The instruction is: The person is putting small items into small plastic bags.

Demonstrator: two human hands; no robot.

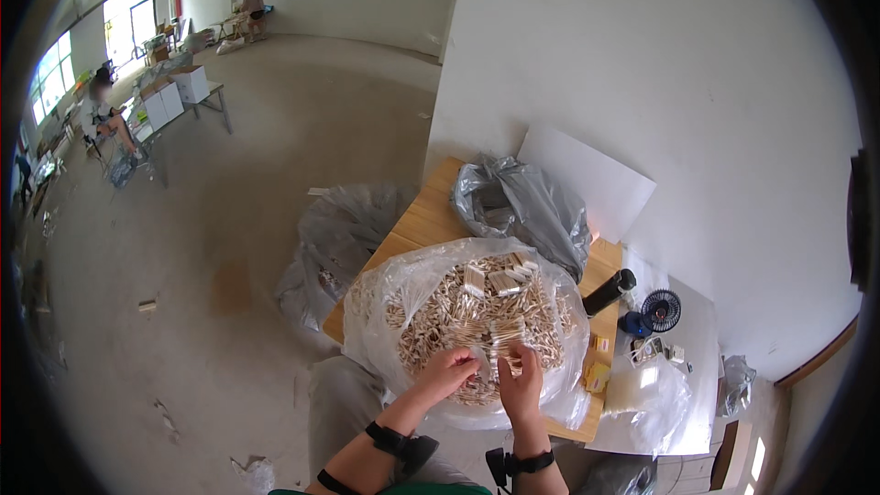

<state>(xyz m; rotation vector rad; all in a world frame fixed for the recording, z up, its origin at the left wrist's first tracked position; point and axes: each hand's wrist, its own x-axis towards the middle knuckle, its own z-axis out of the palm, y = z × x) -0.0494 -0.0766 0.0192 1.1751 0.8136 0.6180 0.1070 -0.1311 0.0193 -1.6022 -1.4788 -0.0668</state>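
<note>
A large clear plastic bag [371, 312] lies wide open on the wooden table, heaped with loose cotton swabs [426, 325] with pale wooden sticks. At the near side of the heap, my left hand [449, 373] has its fingers curled round some swabs. Close beside it, my right hand [521, 383] pinches swabs between thumb and fingers. Roughly lined-up swabs lie just beyond both hands. Farther back on the heap rest a few neat swab bundles [474, 280]. My fingers partly hide what they grip.
A grey plastic bag [522, 206] sits at the table's [403, 234] far end. To the right are a black bottle [610, 291], small yellow boxes [598, 376] and a small fan [660, 311]. A grey bag [339, 229] stands on the floor, left. Two people sit far off.
</note>
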